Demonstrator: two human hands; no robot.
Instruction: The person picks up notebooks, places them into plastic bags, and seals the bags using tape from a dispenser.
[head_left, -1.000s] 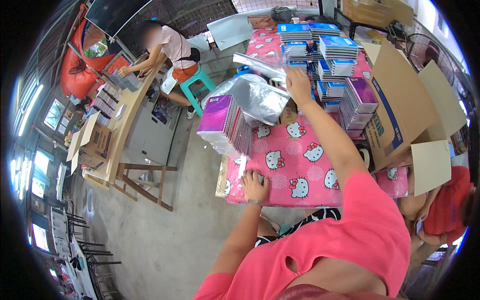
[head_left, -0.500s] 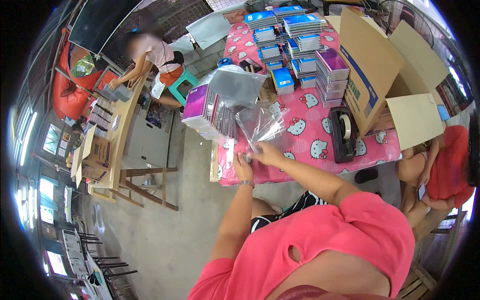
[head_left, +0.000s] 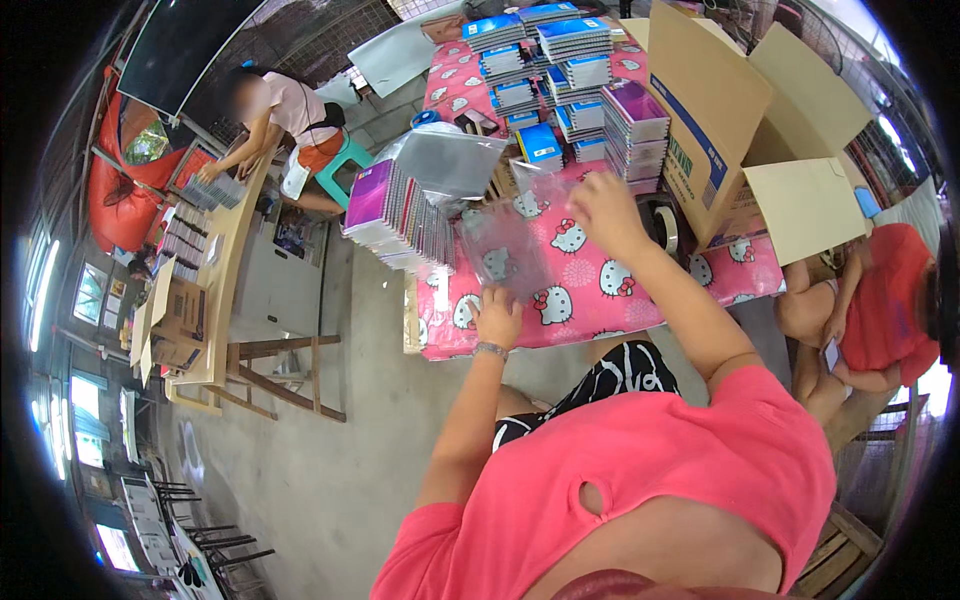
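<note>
A clear plastic bag lies on the pink cartoon-print tablecloth in front of me. My left hand rests at the bag's near edge, fingers stretched out and touching it. Further right, my right hand is raised over the table with its fingers apart and nothing seen in them. It is nearest the black tape dispenser, which my wrist partly hides, and a tall stack of purple spiral notebooks. Left of the bag stands another purple notebook stack, with a pile of clear plastic sleeves beside it.
Blue notebook stacks fill the table's far side. An open cardboard box stands at the right. A person in red sits beyond it. Another person works at a wooden bench on the left, near a green stool.
My right hand has left the left one and moved right and away from me. The bag, gathered up before, now lies flatter. The whole view has shifted slightly.
</note>
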